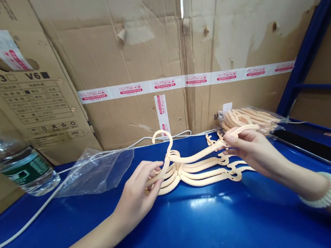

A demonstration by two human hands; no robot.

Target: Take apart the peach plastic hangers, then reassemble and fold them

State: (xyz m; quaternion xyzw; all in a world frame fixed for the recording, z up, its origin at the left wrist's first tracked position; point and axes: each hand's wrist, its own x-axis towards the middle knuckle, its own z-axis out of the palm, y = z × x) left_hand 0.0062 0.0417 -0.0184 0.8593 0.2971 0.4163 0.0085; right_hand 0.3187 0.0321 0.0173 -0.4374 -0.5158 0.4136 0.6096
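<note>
A stack of several peach plastic hangers (201, 172) lies on the blue table (196, 225). My left hand (140, 191) rests on the stack's left ends, fingers curled over them. My right hand (250, 150) pinches the right end of the top hanger (193, 154), which is lifted a little above the stack with its hook standing up. A clear bag full of more peach hangers (249, 117) lies just behind my right hand.
An empty clear plastic bag (95, 170) lies left of the stack. A water bottle (16, 162) stands at the far left. A white cable (29, 221) runs across the table. A dark phone (309, 144) lies at the right. Cardboard boxes (145, 54) wall the back.
</note>
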